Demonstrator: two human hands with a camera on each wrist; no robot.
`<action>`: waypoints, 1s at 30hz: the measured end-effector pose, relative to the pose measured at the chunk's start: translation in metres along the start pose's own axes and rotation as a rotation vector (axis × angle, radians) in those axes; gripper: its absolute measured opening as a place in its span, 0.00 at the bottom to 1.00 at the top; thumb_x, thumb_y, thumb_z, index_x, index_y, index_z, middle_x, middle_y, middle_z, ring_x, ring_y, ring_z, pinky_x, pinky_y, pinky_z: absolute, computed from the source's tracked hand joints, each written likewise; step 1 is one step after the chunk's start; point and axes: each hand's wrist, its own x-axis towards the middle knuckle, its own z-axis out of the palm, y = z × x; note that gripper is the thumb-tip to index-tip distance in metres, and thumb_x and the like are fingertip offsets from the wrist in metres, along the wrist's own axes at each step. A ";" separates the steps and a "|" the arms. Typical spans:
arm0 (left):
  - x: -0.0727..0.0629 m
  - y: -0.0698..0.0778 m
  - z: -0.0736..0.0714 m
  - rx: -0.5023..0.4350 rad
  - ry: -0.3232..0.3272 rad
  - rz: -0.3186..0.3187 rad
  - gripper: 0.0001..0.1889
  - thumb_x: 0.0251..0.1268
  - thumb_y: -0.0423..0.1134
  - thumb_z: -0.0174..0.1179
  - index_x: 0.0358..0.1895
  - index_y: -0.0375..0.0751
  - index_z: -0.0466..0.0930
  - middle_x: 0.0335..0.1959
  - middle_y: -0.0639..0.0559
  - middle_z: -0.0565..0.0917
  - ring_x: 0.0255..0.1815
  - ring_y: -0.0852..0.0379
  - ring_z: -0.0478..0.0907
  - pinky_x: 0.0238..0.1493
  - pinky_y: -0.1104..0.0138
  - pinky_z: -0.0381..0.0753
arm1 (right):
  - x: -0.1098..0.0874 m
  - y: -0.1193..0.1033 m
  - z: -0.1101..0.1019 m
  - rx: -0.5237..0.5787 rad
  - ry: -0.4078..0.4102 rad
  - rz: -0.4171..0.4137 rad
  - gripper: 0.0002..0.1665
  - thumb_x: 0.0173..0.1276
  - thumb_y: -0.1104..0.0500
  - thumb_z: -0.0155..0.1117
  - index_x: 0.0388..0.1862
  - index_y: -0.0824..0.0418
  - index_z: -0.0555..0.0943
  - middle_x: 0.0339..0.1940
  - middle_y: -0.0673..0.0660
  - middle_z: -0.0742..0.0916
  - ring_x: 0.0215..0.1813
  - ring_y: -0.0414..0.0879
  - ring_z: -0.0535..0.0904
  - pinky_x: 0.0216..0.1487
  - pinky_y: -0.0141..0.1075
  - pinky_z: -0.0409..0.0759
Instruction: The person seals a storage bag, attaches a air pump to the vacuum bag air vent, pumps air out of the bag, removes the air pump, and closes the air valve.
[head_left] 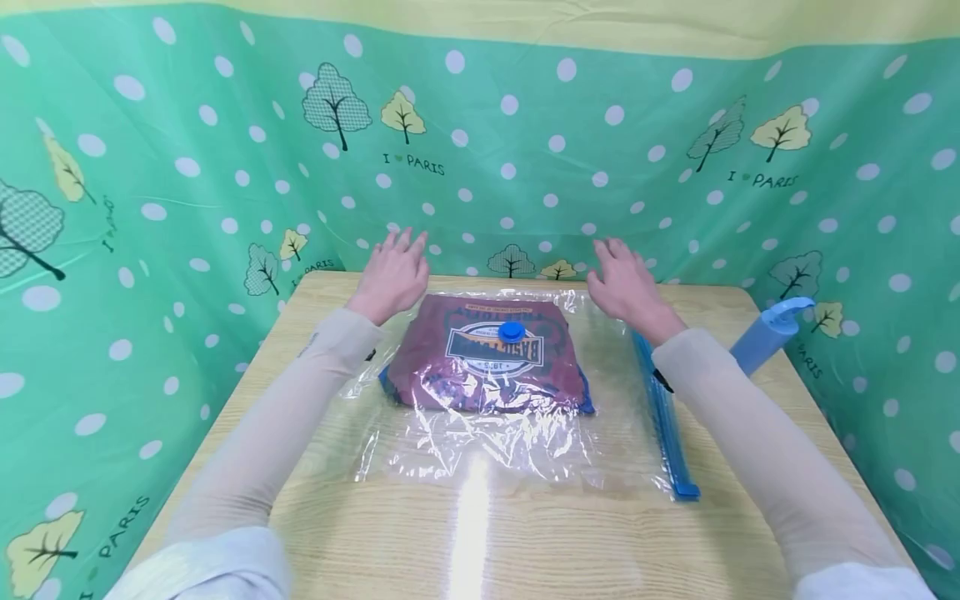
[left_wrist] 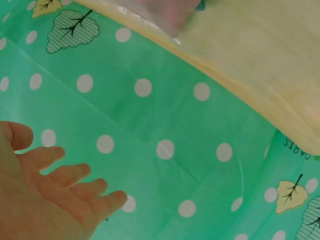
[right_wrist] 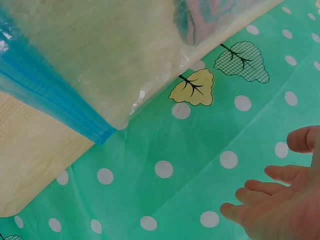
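A clear plastic vacuum storage bag [head_left: 480,450] lies flat on the table with a folded maroon garment [head_left: 427,342] inside. On its upper face sits a round blue valve cap [head_left: 512,332], and a blue zip edge [head_left: 666,417] runs down its right side. My left hand [head_left: 395,271] is raised over the far left of the bag, fingers loosely extended and holding nothing. Over the far right, my right hand [head_left: 622,279] is held likewise, with nothing in it. Both wrist views show the left hand [left_wrist: 60,195] and right hand [right_wrist: 280,192] against the curtain, apart from the bag.
A blue hand pump [head_left: 768,333] lies at the table's right side, partly behind my right forearm. The wooden table [head_left: 555,542] meets a green dotted curtain [head_left: 480,125] at its back, and the curtain hangs along both sides too.
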 end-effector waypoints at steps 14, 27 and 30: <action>-0.015 -0.015 0.008 -0.093 0.006 -0.027 0.31 0.83 0.43 0.35 0.80 0.29 0.60 0.80 0.28 0.60 0.80 0.29 0.56 0.80 0.44 0.53 | -0.021 0.003 -0.007 0.123 0.013 0.031 0.40 0.78 0.61 0.52 0.83 0.74 0.55 0.82 0.76 0.59 0.82 0.71 0.52 0.80 0.63 0.53; -0.031 -0.038 0.019 -0.086 -0.011 -0.067 0.14 0.74 0.35 0.48 0.45 0.27 0.80 0.42 0.30 0.83 0.43 0.33 0.82 0.45 0.42 0.83 | -0.040 0.010 -0.002 0.089 -0.008 0.059 0.37 0.74 0.62 0.52 0.79 0.78 0.61 0.74 0.80 0.69 0.74 0.75 0.64 0.72 0.68 0.65; -0.035 -0.044 0.021 -0.073 -0.064 -0.084 0.11 0.73 0.34 0.48 0.35 0.32 0.77 0.34 0.35 0.81 0.33 0.39 0.79 0.37 0.46 0.82 | -0.045 0.013 0.001 0.066 -0.019 0.061 0.35 0.73 0.63 0.53 0.76 0.78 0.65 0.70 0.81 0.73 0.71 0.76 0.68 0.68 0.68 0.70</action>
